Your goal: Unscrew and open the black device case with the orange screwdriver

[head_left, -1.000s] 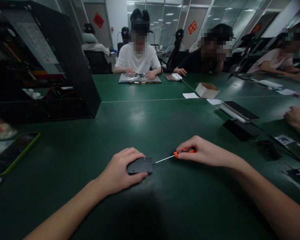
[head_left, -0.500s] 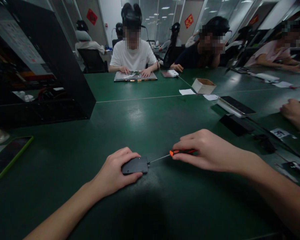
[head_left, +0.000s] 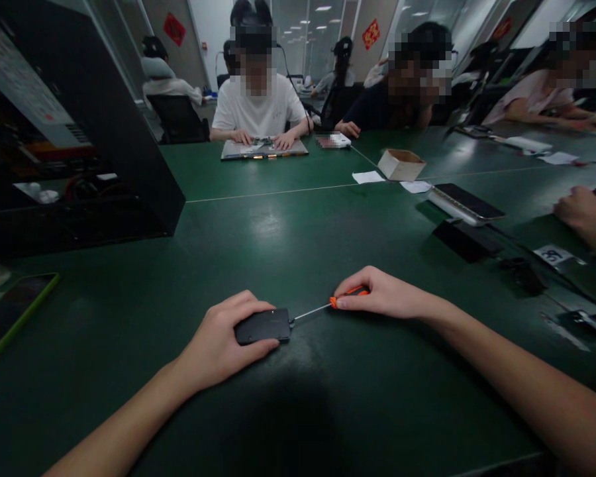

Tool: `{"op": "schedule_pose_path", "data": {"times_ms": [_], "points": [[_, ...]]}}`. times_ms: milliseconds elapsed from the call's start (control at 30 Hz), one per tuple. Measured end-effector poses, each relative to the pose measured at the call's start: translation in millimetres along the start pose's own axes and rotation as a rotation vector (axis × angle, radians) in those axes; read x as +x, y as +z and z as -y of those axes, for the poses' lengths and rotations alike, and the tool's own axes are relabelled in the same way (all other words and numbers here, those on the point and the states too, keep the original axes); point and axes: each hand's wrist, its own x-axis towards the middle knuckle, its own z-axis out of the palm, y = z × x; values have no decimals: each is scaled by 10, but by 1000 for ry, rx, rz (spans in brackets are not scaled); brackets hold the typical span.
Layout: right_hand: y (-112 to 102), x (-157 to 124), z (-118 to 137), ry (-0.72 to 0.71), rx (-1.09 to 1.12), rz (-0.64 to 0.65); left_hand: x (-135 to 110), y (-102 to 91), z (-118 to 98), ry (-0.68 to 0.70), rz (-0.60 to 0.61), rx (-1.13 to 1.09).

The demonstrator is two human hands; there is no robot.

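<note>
We have a flat, dark rectangular case (head_left: 264,327) lying on the green tabletop (head_left: 258,258), directly in front of us. Our left hand (head_left: 218,339) grips it from its left end, fingers over the far edge and thumb along the near edge. Our right hand (head_left: 375,293) holds an orange-and-black screwdriver (head_left: 358,291) in a narrow pinch, fingers and thumb closed around the handle. Its slim shaft (head_left: 312,311) slants down toward the case, and the tip meets a small dark piece (head_left: 292,322) at the case's right-hand end. The tip is too small for us to tell whether it sits in a screw, a slot or only against the edge.

We judge the step in hand to be tool work at that end of the case, one hand bracing and the other driving or prying. The next move, as we read it, calls for a firm left hold so the case does not slide or swivel, with the shaft kept in line with whatever it engages. Pressure should probably come gently, since a slip could run the tip off the end. We should keep our left fingers clear of it.
</note>
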Motion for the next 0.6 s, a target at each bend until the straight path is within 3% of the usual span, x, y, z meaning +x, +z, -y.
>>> {"op": "schedule_pose_path", "data": {"times_ms": [167, 400, 467, 600], "points": [[-49, -112, 56, -339, -318, -128, 8, 0, -12, -6, -3, -17], [-3, -338, 332, -723, -1018, -422, -7, 2, 9, -10, 21, -13], [12, -349, 349, -723, -1017, -415, -8, 0, 11, -19, 27, -16], [13, -226, 149, -548, -708, -207, -5, 1, 24, -13, 24, -15]]}}
